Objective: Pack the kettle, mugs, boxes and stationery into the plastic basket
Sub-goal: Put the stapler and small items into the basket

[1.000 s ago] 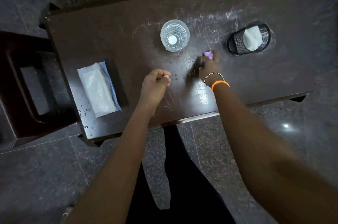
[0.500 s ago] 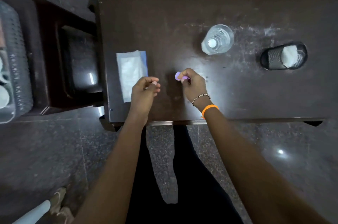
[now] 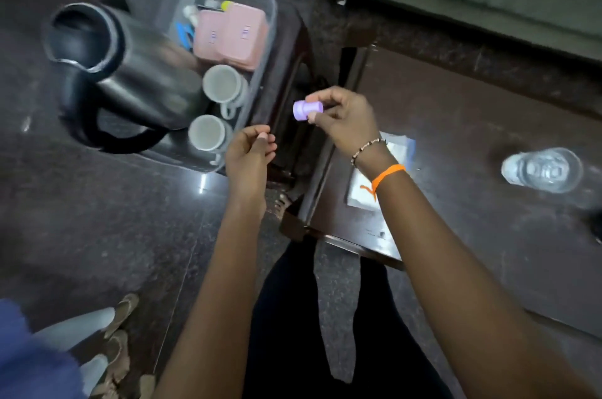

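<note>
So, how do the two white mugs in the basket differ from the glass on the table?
The two mugs are white and opaque; the glass is clear. Each mug shows a handle; the glass shows none. The mugs sit in the plastic basket beside the kettle, already packed, while the glass stands alone on the dark table. All three stand upright with the open mouth up.

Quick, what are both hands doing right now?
Left hand: fingers curled, holding nothing that shows.
Right hand: pinching a small purple cylinder near the plastic basket.
</note>
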The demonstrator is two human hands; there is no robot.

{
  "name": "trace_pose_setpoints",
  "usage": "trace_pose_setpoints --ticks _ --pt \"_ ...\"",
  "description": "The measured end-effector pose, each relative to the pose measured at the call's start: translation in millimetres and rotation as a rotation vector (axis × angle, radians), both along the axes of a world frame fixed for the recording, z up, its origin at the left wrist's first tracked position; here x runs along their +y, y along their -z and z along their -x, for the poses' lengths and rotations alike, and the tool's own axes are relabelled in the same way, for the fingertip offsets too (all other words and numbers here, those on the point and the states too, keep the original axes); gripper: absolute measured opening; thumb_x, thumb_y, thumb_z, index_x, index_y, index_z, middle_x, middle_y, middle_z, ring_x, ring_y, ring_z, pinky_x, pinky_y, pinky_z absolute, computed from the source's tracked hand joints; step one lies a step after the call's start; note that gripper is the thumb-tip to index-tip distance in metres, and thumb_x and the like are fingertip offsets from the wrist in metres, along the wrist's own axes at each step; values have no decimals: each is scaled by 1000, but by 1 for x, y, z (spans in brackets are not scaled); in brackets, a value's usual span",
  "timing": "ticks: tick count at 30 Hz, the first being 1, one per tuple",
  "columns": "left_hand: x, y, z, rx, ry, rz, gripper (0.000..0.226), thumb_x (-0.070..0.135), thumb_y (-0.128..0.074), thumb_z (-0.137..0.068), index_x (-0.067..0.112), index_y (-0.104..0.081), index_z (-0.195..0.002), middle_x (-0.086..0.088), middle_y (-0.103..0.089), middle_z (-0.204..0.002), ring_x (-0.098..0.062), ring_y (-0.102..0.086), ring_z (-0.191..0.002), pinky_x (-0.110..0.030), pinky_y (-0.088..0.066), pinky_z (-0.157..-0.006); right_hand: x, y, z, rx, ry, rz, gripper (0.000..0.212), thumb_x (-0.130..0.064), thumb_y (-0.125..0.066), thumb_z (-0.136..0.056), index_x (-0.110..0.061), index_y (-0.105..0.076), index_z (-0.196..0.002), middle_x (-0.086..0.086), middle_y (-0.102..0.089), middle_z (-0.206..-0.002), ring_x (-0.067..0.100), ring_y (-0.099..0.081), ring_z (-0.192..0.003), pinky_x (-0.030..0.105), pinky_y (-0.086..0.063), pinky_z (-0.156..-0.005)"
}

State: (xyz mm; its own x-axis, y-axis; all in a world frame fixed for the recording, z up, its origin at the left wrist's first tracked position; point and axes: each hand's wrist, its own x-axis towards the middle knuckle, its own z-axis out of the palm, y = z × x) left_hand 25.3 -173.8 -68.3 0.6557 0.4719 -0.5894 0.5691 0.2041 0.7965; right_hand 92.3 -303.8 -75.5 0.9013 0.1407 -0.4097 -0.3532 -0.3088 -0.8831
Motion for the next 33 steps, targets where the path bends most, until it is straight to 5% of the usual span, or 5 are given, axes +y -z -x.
trace_pose_setpoints --ticks 3,13,20,28,33 --pt "43 1 -13 2 -64 -6 23 7 -47 -93 22 -59 -81 5 -58 -77 -5 -56 -70 -15 -48 -70 51 -3 -23 -26 -11 -3 19 6 -60 -78 1 -65 -95 9 -62 -79 20 -59 -63 32 -50 -70" --pt "92 14 -49 5 -36 85 14 0 -48 -91 10 -57 -94 1 -57 -74 -5 -51 -66 -6 -43 -58 144 8 -104 -177 25 183 26 6 -55 -76 -4 -70 -94 -15 -62 -64 -17 -52 -45 -1 -37 -53" --pt "98 17 -71 8 52 92 16 4 -52 -89 18 -59 -91 -2 -60 -83 -10 -54 -71 -24 -45 -76 144 16 -157 -358 25 528 37 2 -42 -77 -8 -67 -103 16 -67 -109 27 -61 -96 32 -44 -87" --pt "106 17 -87 -27 139 67 28 1 -49 -88 24 -58 -75 0 -58 -79 -17 -54 -83 -33 -47 -86 140 28 -171 -254 -60 642 35 0 -46 -82 -12 -69 -106 10 -69 -114 25 -61 -109 27 -45 -94" --pt "96 19 -72 -28 170 103 26 3 -49 -90 24 -60 -80 2 -59 -74 -7 -55 -70 -20 -46 -75 123 19 -133 -268 73 530 30 5 -47 -78 -5 -72 -92 12 -73 -99 18 -65 -86 5 -41 -71"
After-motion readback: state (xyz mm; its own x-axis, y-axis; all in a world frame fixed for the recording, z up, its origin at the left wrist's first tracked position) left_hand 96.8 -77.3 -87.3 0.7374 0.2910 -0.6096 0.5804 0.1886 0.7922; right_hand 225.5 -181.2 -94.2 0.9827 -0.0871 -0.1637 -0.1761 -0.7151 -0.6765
